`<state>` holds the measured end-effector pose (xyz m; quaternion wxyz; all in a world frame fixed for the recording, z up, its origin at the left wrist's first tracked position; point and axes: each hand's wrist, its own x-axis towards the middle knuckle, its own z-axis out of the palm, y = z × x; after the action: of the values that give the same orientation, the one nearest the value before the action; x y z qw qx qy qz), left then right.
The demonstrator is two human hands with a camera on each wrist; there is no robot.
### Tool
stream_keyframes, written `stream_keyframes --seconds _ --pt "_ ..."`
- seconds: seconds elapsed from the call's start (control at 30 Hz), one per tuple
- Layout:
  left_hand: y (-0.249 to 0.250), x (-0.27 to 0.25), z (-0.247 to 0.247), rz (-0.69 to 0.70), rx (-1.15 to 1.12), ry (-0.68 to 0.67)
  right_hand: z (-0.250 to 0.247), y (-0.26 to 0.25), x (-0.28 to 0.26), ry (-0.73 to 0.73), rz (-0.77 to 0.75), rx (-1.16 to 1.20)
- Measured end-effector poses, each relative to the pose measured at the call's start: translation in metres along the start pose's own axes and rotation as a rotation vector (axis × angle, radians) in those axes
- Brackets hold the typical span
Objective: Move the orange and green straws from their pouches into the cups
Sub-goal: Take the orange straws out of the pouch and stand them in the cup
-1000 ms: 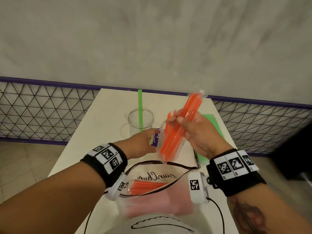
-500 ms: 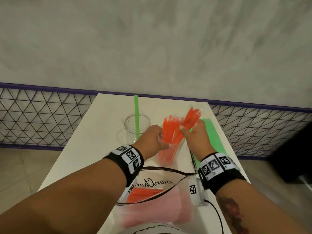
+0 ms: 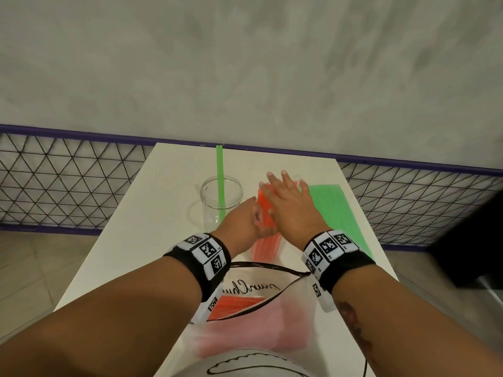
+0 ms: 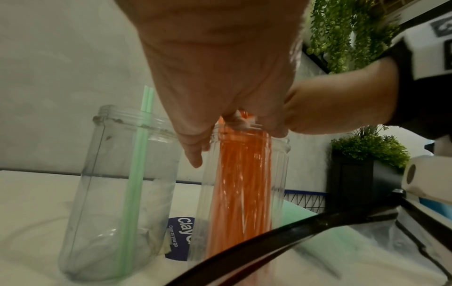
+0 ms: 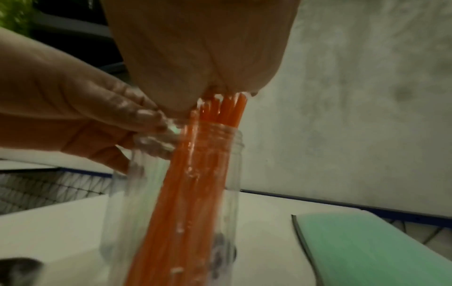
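Observation:
A bunch of orange straws (image 3: 266,242) (image 4: 244,183) (image 5: 195,183) stands in a clear cup (image 4: 281,174) (image 5: 232,174) at mid table. My right hand (image 3: 285,191) lies flat over the straw tops with straight fingers, and its palm (image 5: 195,58) presses on them. My left hand (image 3: 253,219) (image 5: 97,120) grips this cup at its rim from the left. To the left stands a second clear cup (image 3: 221,205) (image 4: 110,193) holding two green straws (image 3: 220,172) (image 4: 137,164). A green straw pouch (image 3: 334,213) (image 5: 367,247) lies flat to the right.
Close to me lies a clear bag with black trim (image 3: 272,284), an orange straw pouch (image 3: 236,306) inside it. A wire mesh fence with a purple rail (image 3: 68,186) borders the table's far end and both sides. A round blue sticker (image 4: 181,238) lies between the cups.
My right hand lowered the orange straws into the cup, let go of them and now lies flat on their tops. My left hand stayed on the cup.

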<state>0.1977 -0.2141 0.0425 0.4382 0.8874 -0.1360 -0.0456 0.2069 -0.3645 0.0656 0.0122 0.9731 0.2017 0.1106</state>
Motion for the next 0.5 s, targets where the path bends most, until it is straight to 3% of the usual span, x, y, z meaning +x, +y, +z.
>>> stream_keyframes --seconds 0.2,0.3,0.4,0.43,0.5 --pt "0.003 -0.008 -0.006 0.006 -0.036 0.005 -0.006 -0.008 -0.002 -0.06 0.06 -0.045" --pt "-0.004 -0.015 -0.008 0.071 -0.084 -0.007 -0.012 -0.019 -0.011 0.156 0.06 0.003" --pt "-0.016 -0.027 -0.012 0.077 -0.139 0.08 -0.013 -0.032 -0.027 0.435 -0.058 0.22" --pt "-0.023 -0.032 -0.015 0.074 -0.142 0.098 -0.011 -0.039 -0.032 0.406 -0.105 0.333" --pt "-0.041 -0.047 -0.021 0.012 -0.083 0.027 -0.002 -0.053 -0.043 0.104 -0.14 0.477"
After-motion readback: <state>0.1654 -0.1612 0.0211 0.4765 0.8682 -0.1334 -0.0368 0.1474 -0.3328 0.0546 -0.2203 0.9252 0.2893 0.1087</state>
